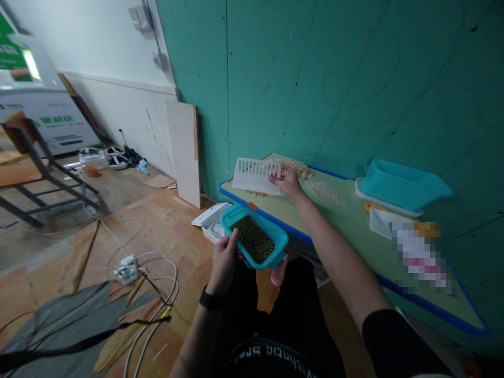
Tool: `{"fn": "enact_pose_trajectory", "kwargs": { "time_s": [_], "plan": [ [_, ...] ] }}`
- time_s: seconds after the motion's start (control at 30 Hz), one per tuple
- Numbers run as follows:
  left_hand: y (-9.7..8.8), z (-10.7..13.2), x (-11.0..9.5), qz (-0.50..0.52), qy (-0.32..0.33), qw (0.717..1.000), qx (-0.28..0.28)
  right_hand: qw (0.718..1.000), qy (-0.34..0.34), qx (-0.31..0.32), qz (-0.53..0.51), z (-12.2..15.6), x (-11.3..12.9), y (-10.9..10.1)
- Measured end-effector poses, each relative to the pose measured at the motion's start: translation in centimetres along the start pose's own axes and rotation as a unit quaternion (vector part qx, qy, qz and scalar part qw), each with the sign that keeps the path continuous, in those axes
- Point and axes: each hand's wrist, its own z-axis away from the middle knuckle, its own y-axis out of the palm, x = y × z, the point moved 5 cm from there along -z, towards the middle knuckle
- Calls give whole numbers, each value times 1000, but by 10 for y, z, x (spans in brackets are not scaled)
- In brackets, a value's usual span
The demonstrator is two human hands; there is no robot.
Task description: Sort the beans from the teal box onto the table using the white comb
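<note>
My left hand (223, 262) grips the near left rim of a blue plastic container (281, 239), thumb over the edge. Small green beans (252, 239) lie inside it, and it is held just off the table's front edge. Above the table, my right hand (289, 185) pinches a white plastic scraper (254, 178) with a row of slots along its top. Yellow corn kernels (255, 193) lie below the scraper, with more corn kernels (299, 169) behind my right hand. A patch of pale grains (326, 192) spreads to the right of them.
The table (342, 223) with blue edging stands against a green wall. An empty-looking blue bin (405, 184) rests on a white lid at its right, near a white and yellow cloth (384, 218). An open white box (212, 226) sits below the left end. Cables and a power strip (128, 269) lie on the floor.
</note>
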Motion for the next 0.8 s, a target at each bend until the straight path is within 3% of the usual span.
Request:
{"fn": "enact_pose_trajectory", "kwargs": {
  "time_s": [0.8],
  "plan": [
    [0,3,-5,-8,10,1000,-13,1000,-16,25,6,19,17,11]
  ]
}}
